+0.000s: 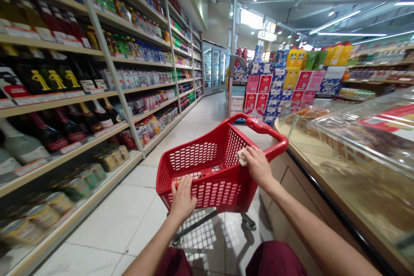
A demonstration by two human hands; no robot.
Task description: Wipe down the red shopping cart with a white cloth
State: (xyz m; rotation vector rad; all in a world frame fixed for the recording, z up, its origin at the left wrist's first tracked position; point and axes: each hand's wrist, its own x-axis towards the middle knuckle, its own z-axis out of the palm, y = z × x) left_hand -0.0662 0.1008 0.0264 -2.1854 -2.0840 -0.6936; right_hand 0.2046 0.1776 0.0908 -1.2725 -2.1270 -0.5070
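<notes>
A red plastic shopping cart (223,196) stands in front of me, its handle at the upper right. My left hand (183,198) is closed over the cart's near rim, fingertips hooked inside the basket. My right hand (258,164) grips a crumpled whitish cloth (241,156), pressed on the rim near the basket's inner divider. Through the mesh I see little in the basket apart from a yellowish patch at its bottom, too small to name.
Shelves of bottles and cans (106,54) run along the left. At right stands a glass-fronted food counter (297,155) with a dark bumper rail. Stacked drink cartons (258,90) rise ahead, with glass-door fridges (211,67) beyond. White floor tiles (136,220) lie beneath.
</notes>
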